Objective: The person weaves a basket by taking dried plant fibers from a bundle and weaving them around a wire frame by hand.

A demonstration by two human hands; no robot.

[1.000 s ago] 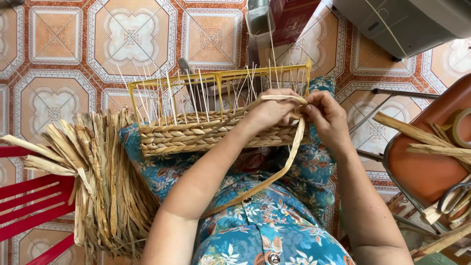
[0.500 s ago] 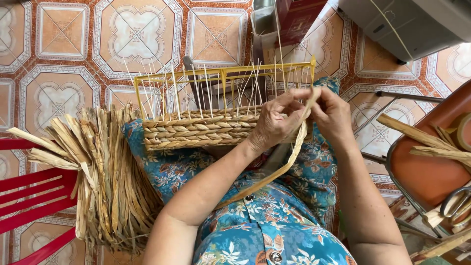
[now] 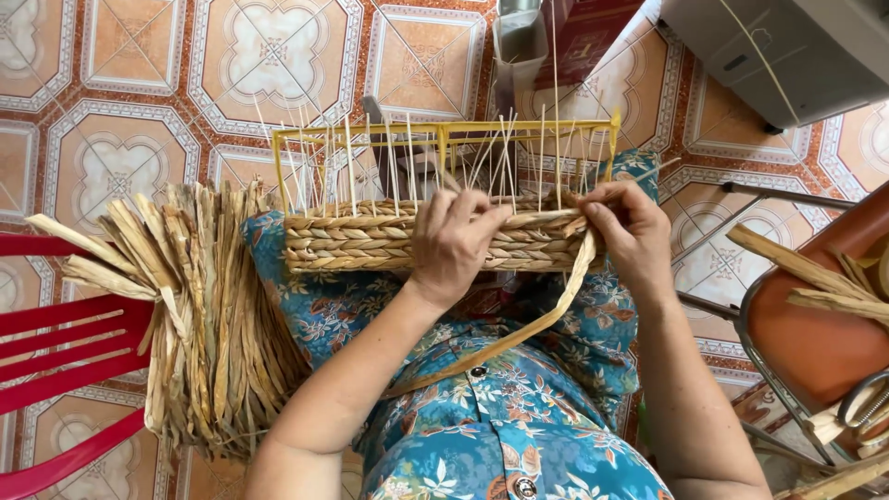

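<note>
Head view looks straight down on a half-woven basket [image 3: 407, 243] lying across the person's lap, its long axis running left to right, with thin pale stakes [image 3: 389, 167] standing up from the woven band inside a yellow wire frame [image 3: 444, 130]. The left hand [image 3: 454, 243] lies flat over the middle of the basket's near wall, fingers curled over the top row, pressing on the weave rather than closing round anything. The right hand [image 3: 634, 236] sits at the basket's right end, fingers pinched shut on a flat fibre strand [image 3: 519, 333]; from that end the strand loops down and back toward the body, crossing the blue flowered dress [image 3: 519, 435]. So the working point is at the basket's right end, and the right hand is the nearer one to it, while the left steadies the middle.

Left of the basket, a thick bundle of dried fibre strips [image 3: 204, 315] hangs over the lap's edge, just beside a red plastic chair [image 3: 65, 343]. Right of the basket, well apart, stands an orange-brown seat [image 3: 815, 343] with more strips on it. Beyond the basket lies a patterned tile floor [image 3: 167, 74] and a grey box [image 3: 796, 56].
</note>
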